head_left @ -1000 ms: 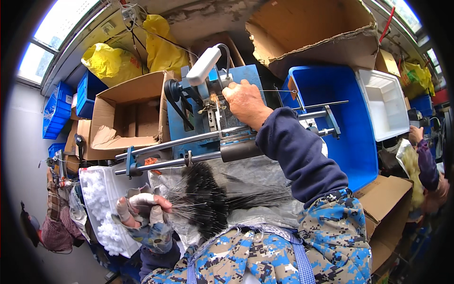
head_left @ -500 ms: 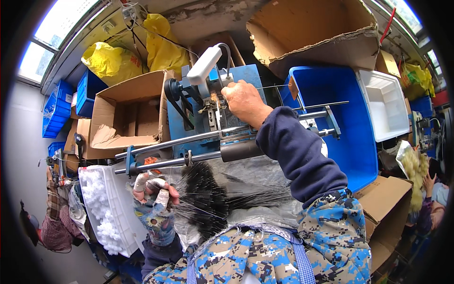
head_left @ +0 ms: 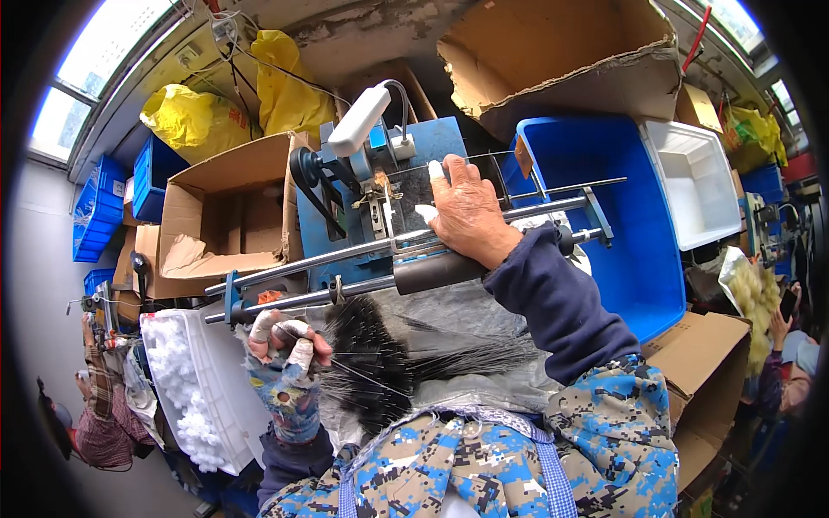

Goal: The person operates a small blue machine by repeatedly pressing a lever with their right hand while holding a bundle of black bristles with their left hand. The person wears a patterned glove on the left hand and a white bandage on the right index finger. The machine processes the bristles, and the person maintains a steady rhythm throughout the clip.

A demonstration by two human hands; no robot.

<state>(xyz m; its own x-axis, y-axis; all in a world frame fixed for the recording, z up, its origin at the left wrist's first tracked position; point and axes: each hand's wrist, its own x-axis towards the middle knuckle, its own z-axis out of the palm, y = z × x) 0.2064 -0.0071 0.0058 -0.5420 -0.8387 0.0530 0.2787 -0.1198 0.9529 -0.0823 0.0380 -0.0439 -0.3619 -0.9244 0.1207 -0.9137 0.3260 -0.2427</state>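
My right hand [head_left: 471,210], white tape on its thumb and index finger, lies palm down with fingers apart on the sliding carriage of a small blue bench machine [head_left: 445,142]. To its left are the machine's metal clamp [head_left: 376,212] and black belt wheel [head_left: 308,166]. My left hand [head_left: 289,341], in a worn sleeve and with taped fingers, is closed low on the left; thin wires run out from its fingertips. Beside it, a bundle of dark thin wires [head_left: 371,363] spreads over grey plastic sheeting [head_left: 466,315]. Two steel guide rods [head_left: 302,265] cross between the hands.
A white crate [head_left: 216,380] of white tufts stands left, an open carton [head_left: 173,216] behind it. To the right are a large blue bin [head_left: 643,259], a white tub [head_left: 695,186] and another carton [head_left: 704,363]. Other people sit at both far sides.
My right hand has moved from beside the clamp rightward and nearer onto the carriage, its fingers spreading. My left hand stays nearly in place.
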